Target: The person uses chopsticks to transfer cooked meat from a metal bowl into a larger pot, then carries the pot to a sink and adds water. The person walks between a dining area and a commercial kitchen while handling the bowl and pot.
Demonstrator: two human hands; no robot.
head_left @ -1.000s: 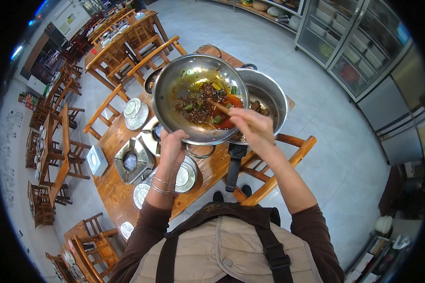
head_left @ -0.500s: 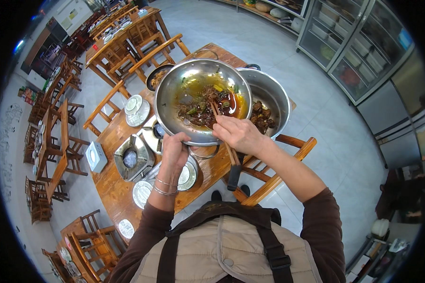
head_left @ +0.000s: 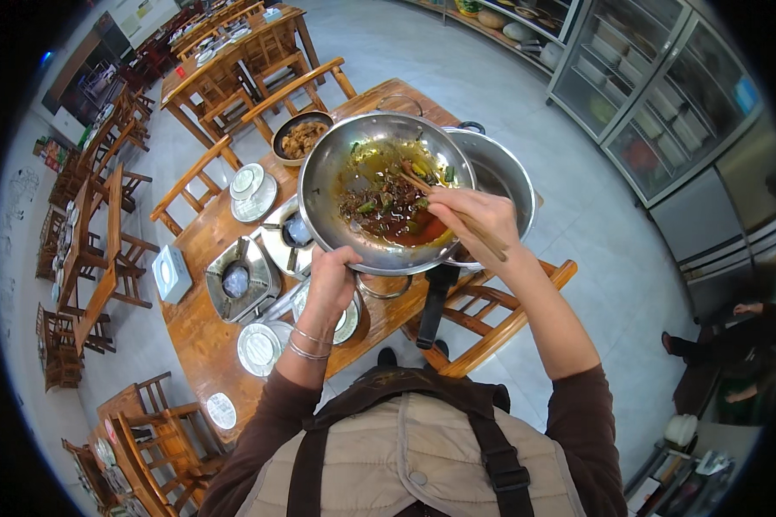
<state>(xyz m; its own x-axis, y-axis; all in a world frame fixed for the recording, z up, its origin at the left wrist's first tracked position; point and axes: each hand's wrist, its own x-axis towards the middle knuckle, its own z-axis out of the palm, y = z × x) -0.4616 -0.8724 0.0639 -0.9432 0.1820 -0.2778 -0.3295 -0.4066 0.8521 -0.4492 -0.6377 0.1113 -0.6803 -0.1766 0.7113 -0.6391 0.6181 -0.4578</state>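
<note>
My left hand (head_left: 333,280) is closed on the near-left rim of a wide steel pan (head_left: 323,207), thumb over the edge. Oily reddish-brown sauce with dark bits and green pieces (head_left: 395,207) lies in it. Wooden chopsticks (head_left: 481,234) are gripped in my right hand (head_left: 483,215), over the pan's right side, their tips in the food. Partly under the pan, at its right, stands a deep steel pot (head_left: 519,177); most of its inside is hidden. A black handle (head_left: 433,314) juts toward me below the pan; which vessel it belongs to is unclear.
The wooden table (head_left: 190,340) also holds a bowl of brown food (head_left: 303,138), stacked plates (head_left: 254,191), a portable gas stove (head_left: 237,280) and a tissue box (head_left: 172,274). A wooden chair (head_left: 500,319) stands close at right. Glass-door cabinets (head_left: 655,86) line the far right.
My right hand has risen, and the chopsticks now slant across the pan. The pan has shifted right over the pot, hiding the dark food seen in it. The sauce has spread in the pan.
</note>
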